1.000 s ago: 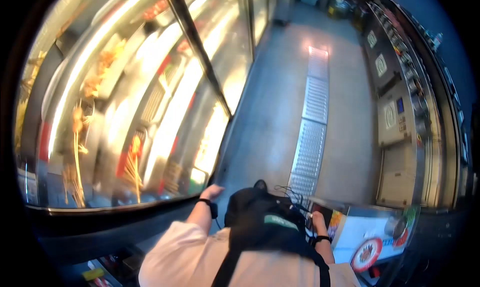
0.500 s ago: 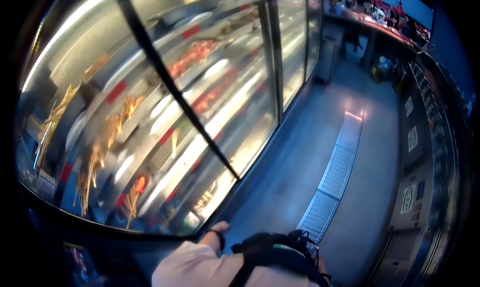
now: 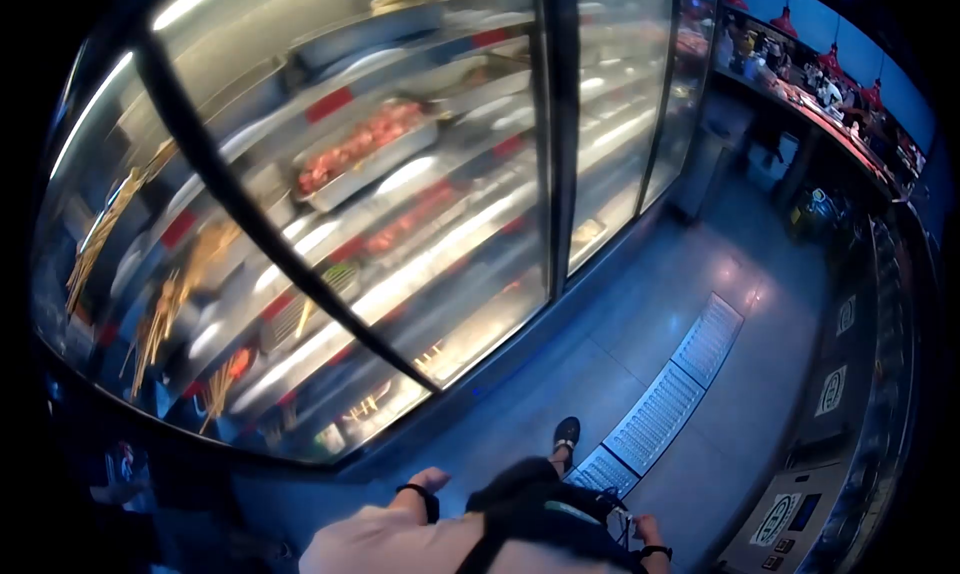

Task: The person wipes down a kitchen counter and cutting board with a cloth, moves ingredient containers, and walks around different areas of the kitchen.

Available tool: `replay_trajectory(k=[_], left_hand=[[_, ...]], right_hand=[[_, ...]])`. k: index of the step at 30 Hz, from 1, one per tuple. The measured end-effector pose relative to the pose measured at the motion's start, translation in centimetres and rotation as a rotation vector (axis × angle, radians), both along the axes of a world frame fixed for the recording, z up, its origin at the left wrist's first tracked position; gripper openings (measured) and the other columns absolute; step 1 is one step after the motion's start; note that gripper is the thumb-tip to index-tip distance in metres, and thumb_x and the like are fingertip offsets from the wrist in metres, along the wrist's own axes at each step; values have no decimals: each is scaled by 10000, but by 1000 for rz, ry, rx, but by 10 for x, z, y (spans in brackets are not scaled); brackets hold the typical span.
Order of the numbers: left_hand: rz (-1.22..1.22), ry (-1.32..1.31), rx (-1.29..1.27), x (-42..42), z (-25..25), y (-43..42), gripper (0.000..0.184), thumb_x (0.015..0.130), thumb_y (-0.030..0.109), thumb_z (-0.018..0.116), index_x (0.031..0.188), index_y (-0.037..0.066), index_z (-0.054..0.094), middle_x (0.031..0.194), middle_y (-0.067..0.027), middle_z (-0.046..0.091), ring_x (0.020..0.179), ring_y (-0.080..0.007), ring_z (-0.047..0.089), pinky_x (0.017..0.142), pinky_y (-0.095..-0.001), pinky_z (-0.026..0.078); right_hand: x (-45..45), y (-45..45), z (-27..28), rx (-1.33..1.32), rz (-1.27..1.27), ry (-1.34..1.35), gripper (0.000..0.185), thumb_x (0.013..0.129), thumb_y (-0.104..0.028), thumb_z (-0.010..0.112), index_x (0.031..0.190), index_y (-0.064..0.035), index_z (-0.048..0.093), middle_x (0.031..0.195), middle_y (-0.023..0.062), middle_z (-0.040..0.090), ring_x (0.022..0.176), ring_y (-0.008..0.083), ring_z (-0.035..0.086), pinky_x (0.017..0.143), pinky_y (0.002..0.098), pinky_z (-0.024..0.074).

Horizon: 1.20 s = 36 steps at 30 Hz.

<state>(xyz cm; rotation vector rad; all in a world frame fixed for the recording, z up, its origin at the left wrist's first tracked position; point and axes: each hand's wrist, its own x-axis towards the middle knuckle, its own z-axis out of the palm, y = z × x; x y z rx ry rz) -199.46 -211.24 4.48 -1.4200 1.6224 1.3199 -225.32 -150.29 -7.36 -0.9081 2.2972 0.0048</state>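
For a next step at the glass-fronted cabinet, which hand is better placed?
Probably the left hand: it is on the same side as the glass-fronted cabinet, and no object shows in it. The right hand is farther from the cabinet.

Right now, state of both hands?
Left hand: nothing seen in it; open or closed can't be told.
Right hand: beside the cables; grip can't be told.

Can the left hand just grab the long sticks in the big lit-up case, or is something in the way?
Yes, something's in the way: the dark-framed glass front stands between the left hand and the long sticks. I can't see an opening near the hand.
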Motion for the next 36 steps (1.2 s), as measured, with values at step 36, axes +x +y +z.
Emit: replay_trajectory(k=[36], left_hand=[[-24,122,439,-852,40,261,369,892,288,507,556,195,383,475,61,299,393,-96,276,382,-274,222]], right_hand=[[-713,314,24,141,-208,19,421,597,-208,763,990,-129,637,950,83,640,910,254,603,805,361,487]])
